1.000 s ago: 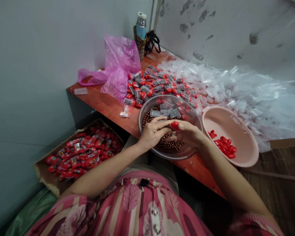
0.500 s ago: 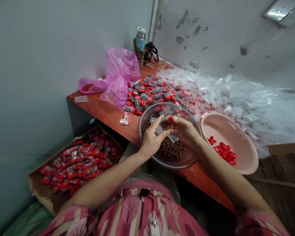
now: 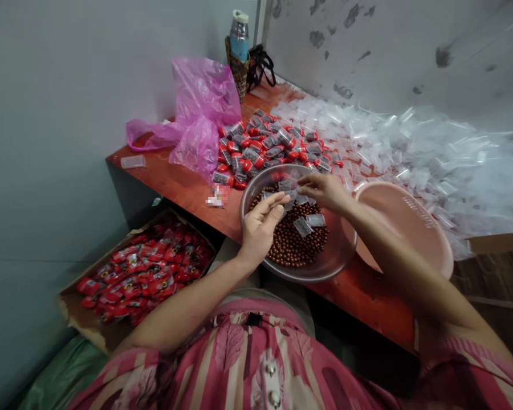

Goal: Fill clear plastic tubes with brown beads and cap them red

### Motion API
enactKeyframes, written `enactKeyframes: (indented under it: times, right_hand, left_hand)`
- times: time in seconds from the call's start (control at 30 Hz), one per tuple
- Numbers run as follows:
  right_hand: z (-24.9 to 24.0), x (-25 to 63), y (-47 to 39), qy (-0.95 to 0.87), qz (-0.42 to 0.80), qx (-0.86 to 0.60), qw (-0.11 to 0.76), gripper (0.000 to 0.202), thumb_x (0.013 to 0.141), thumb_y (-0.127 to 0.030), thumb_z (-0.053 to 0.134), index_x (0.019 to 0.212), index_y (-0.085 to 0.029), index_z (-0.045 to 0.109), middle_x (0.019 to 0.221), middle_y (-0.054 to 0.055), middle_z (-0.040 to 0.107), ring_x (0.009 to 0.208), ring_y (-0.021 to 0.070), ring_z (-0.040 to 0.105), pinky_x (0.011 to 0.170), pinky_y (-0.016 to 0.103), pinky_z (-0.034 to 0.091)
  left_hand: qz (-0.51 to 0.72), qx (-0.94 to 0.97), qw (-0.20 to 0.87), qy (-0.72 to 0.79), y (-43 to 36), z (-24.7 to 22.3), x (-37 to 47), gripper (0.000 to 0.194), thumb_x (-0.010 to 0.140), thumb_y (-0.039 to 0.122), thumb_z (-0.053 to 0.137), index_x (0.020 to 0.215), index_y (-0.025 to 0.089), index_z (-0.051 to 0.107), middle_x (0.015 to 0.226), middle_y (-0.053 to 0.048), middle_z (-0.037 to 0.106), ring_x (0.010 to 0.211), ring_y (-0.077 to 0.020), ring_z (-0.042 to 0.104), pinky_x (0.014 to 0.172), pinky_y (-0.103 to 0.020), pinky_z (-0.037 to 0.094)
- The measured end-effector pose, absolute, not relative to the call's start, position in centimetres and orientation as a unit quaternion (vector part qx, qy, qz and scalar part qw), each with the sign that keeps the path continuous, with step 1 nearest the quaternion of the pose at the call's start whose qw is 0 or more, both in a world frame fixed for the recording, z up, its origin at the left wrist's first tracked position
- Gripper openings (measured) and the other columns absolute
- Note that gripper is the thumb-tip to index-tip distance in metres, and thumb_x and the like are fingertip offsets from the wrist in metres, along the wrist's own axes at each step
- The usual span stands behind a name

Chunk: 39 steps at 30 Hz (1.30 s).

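Observation:
A metal bowl [image 3: 244,219] holds small brown balls [image 3: 293,250] and several clear plastic tubes [image 3: 302,226]. Over its left side is my left hand [image 3: 259,228], thumb and fingers drawn together; a clear tube lies close by the fingertips, but whether it is gripped is unclear. My right hand [image 3: 327,191] reaches over the bowl's far right part, fingers bent and pinched at the clear tubes there. What they hold is too small to tell. Behind the bowl lies a pile of filled tubes with red caps [image 3: 256,149].
A pink basin [image 3: 427,228] stands right of the bowl, partly behind my right forearm. Loose clear tubes [image 3: 419,154] heap along the wall. A pink plastic bag [image 3: 203,97] and a bottle [image 3: 239,40] are at the back. A box of red packets [image 3: 141,267] sits lower left.
My right hand has moved away from my left hand, toward the bowl's far right. The red piece at its fingers no longer shows. The camera view has shifted slightly.

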State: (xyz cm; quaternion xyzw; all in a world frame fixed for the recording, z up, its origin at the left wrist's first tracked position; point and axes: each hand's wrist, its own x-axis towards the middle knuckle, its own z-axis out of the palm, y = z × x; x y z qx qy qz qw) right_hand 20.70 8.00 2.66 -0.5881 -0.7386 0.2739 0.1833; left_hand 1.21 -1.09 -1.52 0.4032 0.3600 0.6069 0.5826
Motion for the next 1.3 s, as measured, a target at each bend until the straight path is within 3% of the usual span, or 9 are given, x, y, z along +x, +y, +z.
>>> enactKeyframes:
  times: [0.07,0.17,0.33,0.5,0.63,0.83,1.0,1.1,1.3]
  right_hand:
    - [1.5,20.5,6.5,-0.843,0.102,-0.527,0.037,0.027,0.088,-0.021,0.055,0.112,-0.018,0.066,0.114,0.013,0.069,0.101,0.0274,0.064,0.081,0.037,0.051]
    - [0.0,19.8,6.0,-0.911,-0.033,-0.408,-0.055,0.039,0.093,-0.010,0.042,0.126,-0.017,0.059,0.139,0.016,0.055,0.122,0.0290,0.054,0.088,0.038,0.046]
    - [-0.4,19.6,6.6,-0.893,-0.049,-0.440,-0.086,0.029,0.095,-0.014,0.040,0.112,-0.012,0.064,0.114,0.019,0.068,0.104,0.0288,0.062,0.082,0.038,0.045]
    - [1.9,20.9,4.2,-0.837,0.141,-0.521,0.094,0.026,0.088,-0.029,0.060,0.110,-0.017,0.063,0.098,0.009,0.073,0.080,0.0213,0.067,0.069,0.030,0.046]
    - [3.1,20.5,1.0,-0.756,0.345,-0.478,0.284,0.038,0.082,-0.041,0.070,0.113,-0.021,0.061,0.077,-0.001,0.066,0.065,0.0134,0.060,0.061,0.025,0.046]
    - [3.0,18.5,-1.5,-0.645,0.505,-0.399,0.411,0.054,0.072,-0.034,0.081,0.122,-0.028,0.060,0.111,0.003,0.066,0.095,0.0175,0.065,0.084,0.032,0.055]
    - [2.3,17.9,-1.0,-0.675,0.419,-0.410,0.449,0.051,0.074,-0.040,0.079,0.120,-0.025,0.063,0.114,0.004,0.068,0.102,0.0199,0.065,0.089,0.033,0.053]
    - [1.9,18.5,-0.7,-0.745,0.319,-0.460,0.363,0.050,0.081,-0.035,0.071,0.127,-0.020,0.058,0.112,0.007,0.069,0.095,0.0184,0.066,0.087,0.032,0.053]
    - [-0.2,18.4,-0.6,-0.891,0.043,-0.431,-0.137,0.028,0.088,-0.008,0.046,0.104,-0.005,0.069,0.100,0.020,0.069,0.097,0.0299,0.063,0.081,0.041,0.050]
  left_hand:
    - [0.610,0.395,0.585,0.360,-1.0,-1.6,1.3,0.030,0.087,0.035,0.064,0.113,0.020,0.069,0.113,-0.008,0.074,0.108,-0.0195,0.068,0.100,-0.034,0.050]
    - [0.614,0.395,0.583,0.356,-1.0,-1.6,1.5,0.029,0.086,0.033,0.065,0.112,0.019,0.069,0.112,-0.007,0.074,0.109,-0.0188,0.068,0.103,-0.035,0.049]
    - [0.602,0.404,0.580,0.372,-1.0,-1.7,1.5,0.033,0.083,0.032,0.066,0.113,0.018,0.067,0.115,-0.009,0.073,0.111,-0.0204,0.067,0.103,-0.037,0.049]
    - [0.551,0.451,0.580,0.397,-0.5,-2.4,1.8,0.046,0.076,0.025,0.071,0.121,0.020,0.065,0.132,-0.008,0.064,0.121,-0.0226,0.060,0.102,-0.036,0.050]
    - [0.515,0.415,0.650,0.374,-0.3,-2.0,1.8,0.034,0.075,0.035,0.073,0.103,0.016,0.072,0.106,-0.007,0.073,0.093,-0.0208,0.069,0.084,-0.036,0.059]
    - [0.469,0.291,0.772,0.316,-0.4,-0.4,0.6,0.037,0.062,0.038,0.085,0.087,0.013,0.073,0.070,-0.001,0.067,0.061,-0.0104,0.064,0.067,-0.029,0.061]
    - [0.460,0.321,0.770,0.304,-0.5,-0.5,0.7,0.041,0.063,0.043,0.084,0.091,0.015,0.074,0.091,-0.006,0.074,0.082,-0.0173,0.070,0.079,-0.033,0.059]
    - [0.550,0.317,0.696,0.335,-0.6,-0.8,1.2,0.041,0.066,0.039,0.084,0.101,0.021,0.072,0.114,-0.005,0.072,0.106,-0.0190,0.066,0.094,-0.032,0.052]
    - [0.627,0.315,0.635,0.323,-0.9,-1.0,1.4,0.032,0.075,0.041,0.077,0.099,0.021,0.072,0.114,-0.008,0.073,0.111,-0.0202,0.065,0.096,-0.034,0.050]
